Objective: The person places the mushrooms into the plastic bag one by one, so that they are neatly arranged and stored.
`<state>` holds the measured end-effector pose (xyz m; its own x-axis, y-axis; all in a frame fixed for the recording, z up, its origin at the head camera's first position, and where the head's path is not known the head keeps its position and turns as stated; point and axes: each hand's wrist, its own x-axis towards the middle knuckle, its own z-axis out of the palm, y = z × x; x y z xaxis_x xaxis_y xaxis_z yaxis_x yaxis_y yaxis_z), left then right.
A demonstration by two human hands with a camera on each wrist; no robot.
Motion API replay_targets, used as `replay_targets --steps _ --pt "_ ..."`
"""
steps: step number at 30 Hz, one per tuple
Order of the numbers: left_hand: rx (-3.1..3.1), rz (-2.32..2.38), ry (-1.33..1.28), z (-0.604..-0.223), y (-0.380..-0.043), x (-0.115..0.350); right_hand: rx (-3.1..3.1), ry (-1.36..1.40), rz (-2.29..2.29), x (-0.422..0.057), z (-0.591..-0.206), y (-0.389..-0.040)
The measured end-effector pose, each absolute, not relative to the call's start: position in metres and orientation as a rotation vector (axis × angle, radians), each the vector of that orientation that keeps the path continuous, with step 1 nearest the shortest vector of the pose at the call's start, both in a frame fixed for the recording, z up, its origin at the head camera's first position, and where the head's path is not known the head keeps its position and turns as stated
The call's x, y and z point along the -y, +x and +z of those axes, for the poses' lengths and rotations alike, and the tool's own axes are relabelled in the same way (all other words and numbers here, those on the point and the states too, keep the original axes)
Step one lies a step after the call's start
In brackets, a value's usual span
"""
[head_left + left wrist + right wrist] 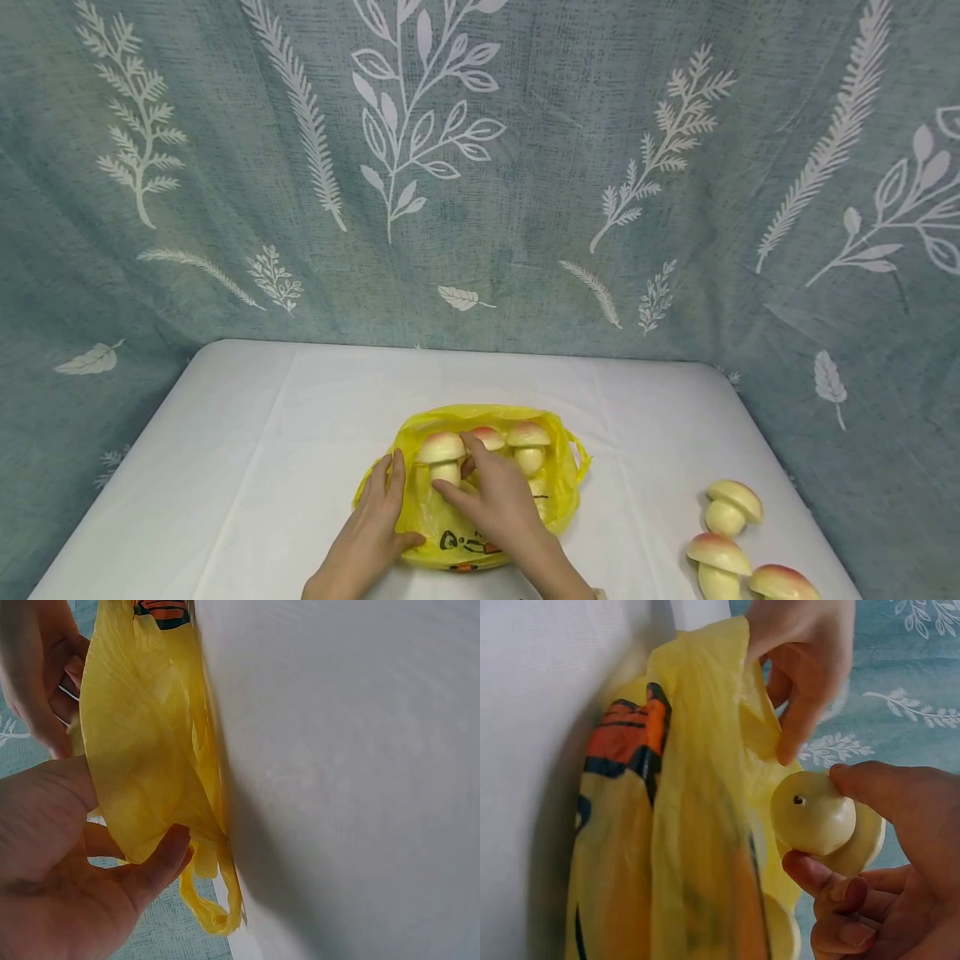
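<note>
A yellow plastic bag with printed markings lies open on the table. My left hand grips its left side, thumb outside the film and fingers over the rim, as the left wrist view shows. With thumb and fingers, my right hand pinches a toy mushroom over the bag's mouth; its pale stem end, with a small dark hole, faces the right wrist camera. Inside the bag are another mushroom and a reddish cap, partly hidden behind my right hand.
On the right part of the white table are three more toy mushrooms: an upper one, a middle one and a lower one cut off by the frame. A green leaf-patterned cloth hangs behind the table.
</note>
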<state>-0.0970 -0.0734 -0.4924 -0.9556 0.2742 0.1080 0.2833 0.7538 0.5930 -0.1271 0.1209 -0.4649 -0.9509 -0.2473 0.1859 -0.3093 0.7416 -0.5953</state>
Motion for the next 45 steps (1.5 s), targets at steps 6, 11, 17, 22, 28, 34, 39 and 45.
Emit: replay_targets --steps 6,11,17,22,28,34,39,45 --pt "2.929 -0.989 -0.467 -0.492 -0.097 0.073 2.844 0.454 0.891 -0.112 -0.469 -0.131" --pt "2.922 -0.993 -0.470 -0.492 -0.097 0.073 2.868 0.427 0.844 -0.104 -0.473 -0.136" --pt "2.920 -1.005 -0.469 -0.492 -0.097 0.073 2.865 0.393 0.799 -0.097 -0.478 -0.139" --pt "2.930 -1.020 -0.467 -0.492 -0.097 0.072 2.859 0.383 0.793 -0.092 -0.481 -0.142" --pt "2.927 -1.026 -0.470 -0.492 -0.097 0.072 2.846 0.367 0.726 -0.088 -0.485 -0.144" --pt "2.925 -1.026 -0.474 -0.491 -0.097 0.072 2.841 0.344 0.686 -0.086 -0.487 -0.145" --pt "2.918 -1.021 -0.483 -0.491 -0.097 0.072 2.854 0.337 0.681 -0.087 -0.489 -0.145" --pt "2.905 -1.008 -0.487 -0.491 -0.097 0.072 2.837 0.364 0.697 -0.088 -0.491 -0.145"
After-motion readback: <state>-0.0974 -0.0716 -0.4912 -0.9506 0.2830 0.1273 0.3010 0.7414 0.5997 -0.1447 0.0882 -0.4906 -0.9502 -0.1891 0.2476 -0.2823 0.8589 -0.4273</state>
